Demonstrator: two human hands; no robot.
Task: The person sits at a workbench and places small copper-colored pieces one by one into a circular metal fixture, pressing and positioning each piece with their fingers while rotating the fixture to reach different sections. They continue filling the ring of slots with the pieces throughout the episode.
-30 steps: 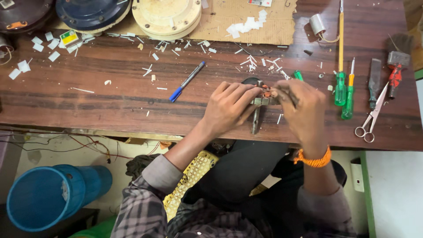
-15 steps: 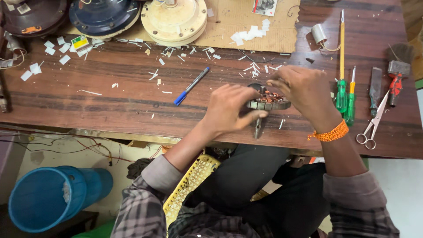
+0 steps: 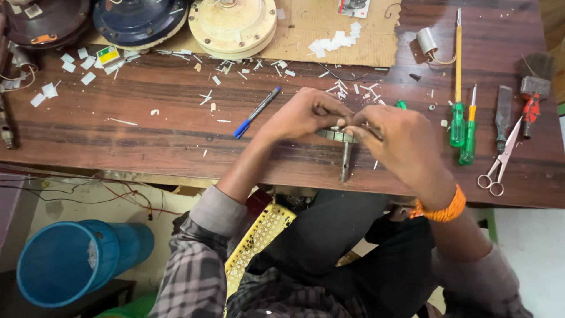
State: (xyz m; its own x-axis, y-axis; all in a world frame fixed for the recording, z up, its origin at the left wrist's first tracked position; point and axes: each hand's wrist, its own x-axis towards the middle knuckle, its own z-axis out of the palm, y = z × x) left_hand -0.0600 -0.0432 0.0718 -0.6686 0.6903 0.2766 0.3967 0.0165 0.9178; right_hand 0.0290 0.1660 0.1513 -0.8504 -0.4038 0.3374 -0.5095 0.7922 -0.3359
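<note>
The single head view looks steeply down from close above onto the wooden workbench and lap.

We see our left hand and right hand gripping a round metal part with its shaft pointing toward six o'clock, green screwdrivers at three o'clock.

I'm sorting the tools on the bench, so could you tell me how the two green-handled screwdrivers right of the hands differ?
The long screwdriver has a yellow shaft reaching far up the table; the short screwdriver has an orange collar and a thin, brief tip. The long one's handle sits left, the short one's lies slightly lower. Both have green handles, lie side by side, tips pointing away from the person, untouched by either hand.
</note>
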